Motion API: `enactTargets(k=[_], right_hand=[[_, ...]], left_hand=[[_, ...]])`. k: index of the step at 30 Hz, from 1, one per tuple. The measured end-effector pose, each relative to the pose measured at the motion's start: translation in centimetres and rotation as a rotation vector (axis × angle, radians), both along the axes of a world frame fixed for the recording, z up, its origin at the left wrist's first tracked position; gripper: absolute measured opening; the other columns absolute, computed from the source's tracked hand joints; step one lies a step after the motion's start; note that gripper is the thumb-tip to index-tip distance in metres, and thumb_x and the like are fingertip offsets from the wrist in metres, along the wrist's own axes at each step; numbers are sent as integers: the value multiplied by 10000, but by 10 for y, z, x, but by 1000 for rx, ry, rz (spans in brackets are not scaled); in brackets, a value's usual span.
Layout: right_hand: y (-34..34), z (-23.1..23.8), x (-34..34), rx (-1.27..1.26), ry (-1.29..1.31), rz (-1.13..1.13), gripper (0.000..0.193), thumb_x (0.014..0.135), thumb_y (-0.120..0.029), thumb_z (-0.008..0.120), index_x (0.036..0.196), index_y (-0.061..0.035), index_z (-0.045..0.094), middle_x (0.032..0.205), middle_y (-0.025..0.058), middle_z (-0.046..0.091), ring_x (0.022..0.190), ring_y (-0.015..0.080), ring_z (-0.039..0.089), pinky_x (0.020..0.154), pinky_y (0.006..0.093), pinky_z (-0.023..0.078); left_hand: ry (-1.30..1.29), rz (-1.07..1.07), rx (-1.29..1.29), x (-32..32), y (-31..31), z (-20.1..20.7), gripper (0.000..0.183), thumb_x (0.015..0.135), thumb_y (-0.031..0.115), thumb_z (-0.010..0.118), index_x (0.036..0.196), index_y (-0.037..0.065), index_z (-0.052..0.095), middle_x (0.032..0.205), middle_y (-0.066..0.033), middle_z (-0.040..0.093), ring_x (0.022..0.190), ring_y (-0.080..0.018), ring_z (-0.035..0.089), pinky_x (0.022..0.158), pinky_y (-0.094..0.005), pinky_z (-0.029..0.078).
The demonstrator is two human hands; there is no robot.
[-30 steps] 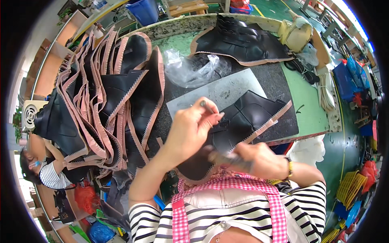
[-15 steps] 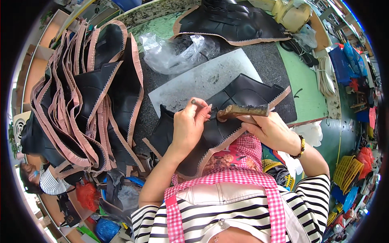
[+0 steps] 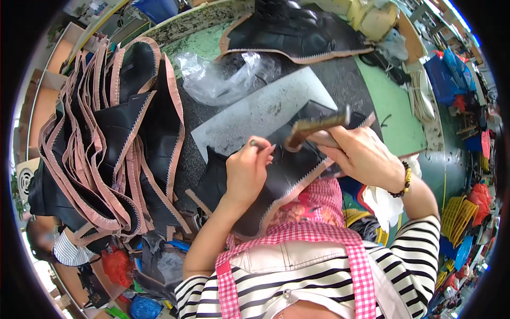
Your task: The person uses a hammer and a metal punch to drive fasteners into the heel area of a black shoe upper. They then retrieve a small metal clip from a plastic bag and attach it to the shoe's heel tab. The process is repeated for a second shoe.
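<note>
A: Where's the leather piece (image 3: pixel 276 175)?

B: Flat on the grey metal plate (image 3: pixel 255 114), bench edge, black w/ pink zigzag trim. Left hand (image 3: pixel 245 173) pinches a small punch upright on it; right hand (image 3: pixel 364 157) fist-wraps a hammer (image 3: pixel 313 127).

A: Handling?

B: Prob. light, floppy, bends easy. Grip by trim edge, keep it flat.

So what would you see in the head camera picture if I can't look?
The left hand pinches a small metal punch on a black leather piece, while the right hand holds a hammer above it.
</note>
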State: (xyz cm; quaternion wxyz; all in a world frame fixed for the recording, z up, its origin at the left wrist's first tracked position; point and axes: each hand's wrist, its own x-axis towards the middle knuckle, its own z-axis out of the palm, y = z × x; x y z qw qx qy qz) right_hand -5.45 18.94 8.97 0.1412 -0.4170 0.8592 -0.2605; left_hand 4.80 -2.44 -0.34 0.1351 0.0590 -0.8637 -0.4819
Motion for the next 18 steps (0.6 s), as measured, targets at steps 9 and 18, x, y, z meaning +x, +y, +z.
enactTargets(k=[9,18], right_hand=[[6,-21,-2,39,-89,30,261,883,-187,648,830,16,493,639,231,573,598,428,583,531,458,461],[0,7,-2,-71,117,71,221,888,-187,650,977,10,603,654,174,577,582,366,598,542,444,459]], left_hand=[[-150,51,227,-5,1,4,105,918,81,650,910,-23,638,780,-76,704,698,-109,688,632,-240,563],[87,-28,-223,-9,7,7,55,894,57,638,883,21,598,757,-115,656,665,-214,671,572,-306,512]])
